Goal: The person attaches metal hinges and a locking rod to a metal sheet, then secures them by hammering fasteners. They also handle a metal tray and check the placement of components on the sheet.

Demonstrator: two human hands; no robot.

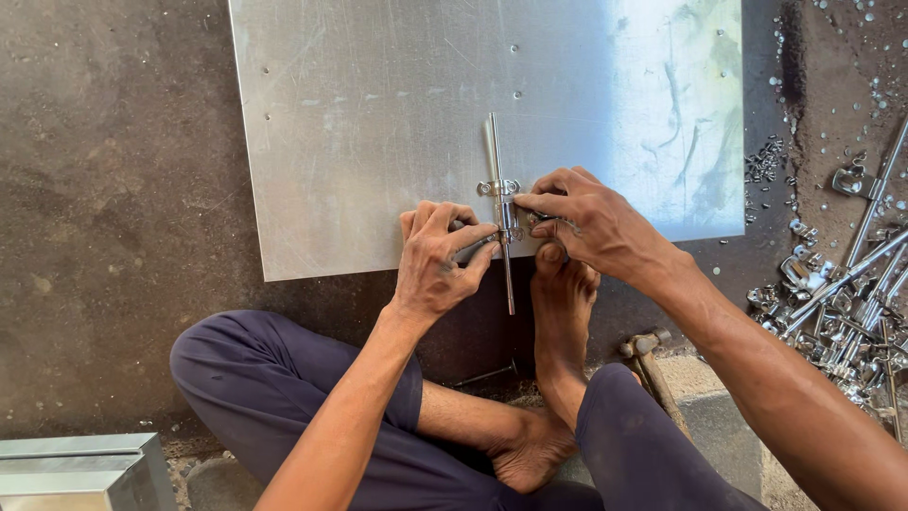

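A shiny metal sliding bolt latch [501,203] lies upright across the near edge of a large steel sheet [378,104] on the floor. My left hand [437,257] grips the latch's lower bracket from the left, fingers curled around it. My right hand [586,220] pinches the same bracket from the right with fingertips. The bolt's rod sticks out above both hands and below past the sheet's edge. My bare foot [560,312] rests against the sheet's near edge just under my right hand.
A pile of several similar latches and rods [846,303] lies at the right on the dirt floor, with small screws scattered above it. A hammer [648,350] rests by my right knee. A metal box corner [80,470] shows at bottom left.
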